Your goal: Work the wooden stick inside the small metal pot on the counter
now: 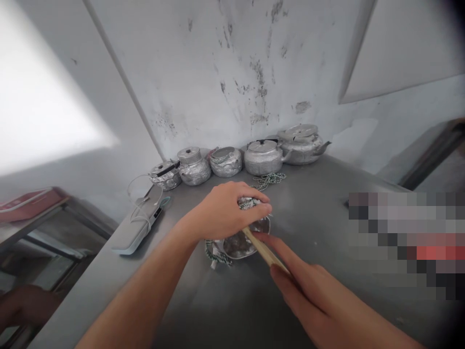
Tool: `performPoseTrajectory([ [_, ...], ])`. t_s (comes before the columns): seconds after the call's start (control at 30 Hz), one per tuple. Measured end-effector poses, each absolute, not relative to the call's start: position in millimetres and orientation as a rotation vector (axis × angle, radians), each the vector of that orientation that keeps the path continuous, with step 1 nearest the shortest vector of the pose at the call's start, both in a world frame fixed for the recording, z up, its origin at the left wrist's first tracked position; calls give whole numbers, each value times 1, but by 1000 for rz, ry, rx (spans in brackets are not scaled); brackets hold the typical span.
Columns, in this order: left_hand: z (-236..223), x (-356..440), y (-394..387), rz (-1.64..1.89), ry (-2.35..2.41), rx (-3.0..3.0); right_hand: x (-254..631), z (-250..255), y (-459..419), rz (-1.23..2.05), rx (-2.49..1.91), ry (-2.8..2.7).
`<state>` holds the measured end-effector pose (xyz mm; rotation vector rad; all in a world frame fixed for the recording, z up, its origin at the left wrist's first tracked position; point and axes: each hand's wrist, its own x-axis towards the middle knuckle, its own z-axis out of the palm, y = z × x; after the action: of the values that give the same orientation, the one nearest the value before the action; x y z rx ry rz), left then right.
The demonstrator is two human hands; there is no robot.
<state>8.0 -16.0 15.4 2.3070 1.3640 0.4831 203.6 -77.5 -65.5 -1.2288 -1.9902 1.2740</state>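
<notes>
A small, shiny metal pot (238, 246) stands on the grey table in front of me, its open mouth facing up. My left hand (232, 208) curls over its far side, thumb and fingers around a bundle of green-and-white cord (250, 202). More of this cord hangs at the pot's left side. Held in my right hand (301, 276) is a pale wooden stick (267, 252), slanting up and left across the pot's rim. Its far end disappears under my left hand, so I cannot tell what it touches.
Several dented metal kettles and pots (263, 160) line the table's back edge by the stained wall. A loose patterned cord (269, 181) lies before them. At left rests a grey power bank (140, 225) with a white cable. A red tray (32, 203) sits on another table.
</notes>
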Motion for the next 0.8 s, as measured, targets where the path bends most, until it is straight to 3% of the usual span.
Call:
performPoseTrajectory([
  [0.8,16,6,-16,470,1363,2317,204,-68,-79,1260,-1238,-1995],
])
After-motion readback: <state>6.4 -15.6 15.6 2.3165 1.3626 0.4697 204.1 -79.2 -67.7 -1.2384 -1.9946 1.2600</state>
